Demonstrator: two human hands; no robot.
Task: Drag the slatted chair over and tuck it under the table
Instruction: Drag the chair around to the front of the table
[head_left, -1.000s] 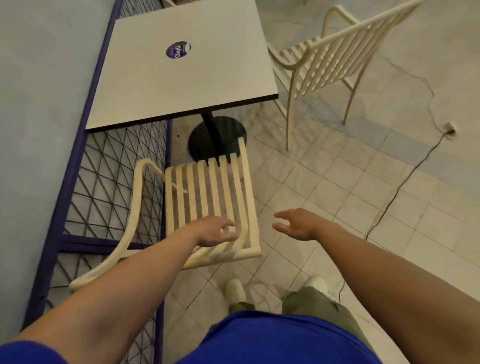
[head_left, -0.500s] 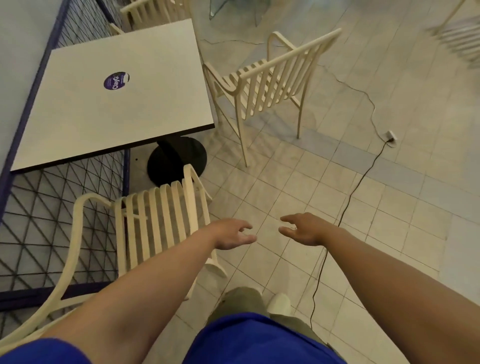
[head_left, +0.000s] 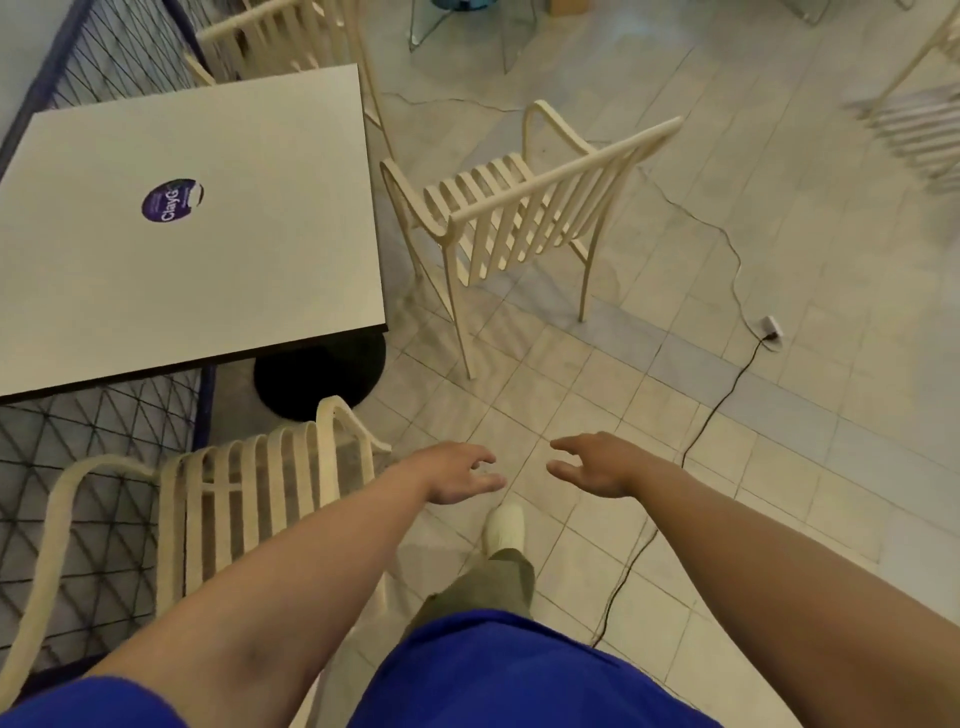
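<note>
A cream slatted armchair stands on the tiled floor just right of the white square table, its back toward me and turned slightly. The table carries a round purple sticker and rests on a black round base. My left hand and my right hand hover side by side over the floor, fingers spread, holding nothing. Both are well short of that chair. A second cream slatted chair sits at the table's near side, under my left forearm.
A blue-framed wire mesh fence runs along the left behind the table. A black cable trails across the tiles to a small plug. Another cream chair stands beyond the table, and one more at the far right.
My left hand has come off the near chair's slats. The view has swung right, and both hands now hang over bare tiles nearer the right-hand chair.
</note>
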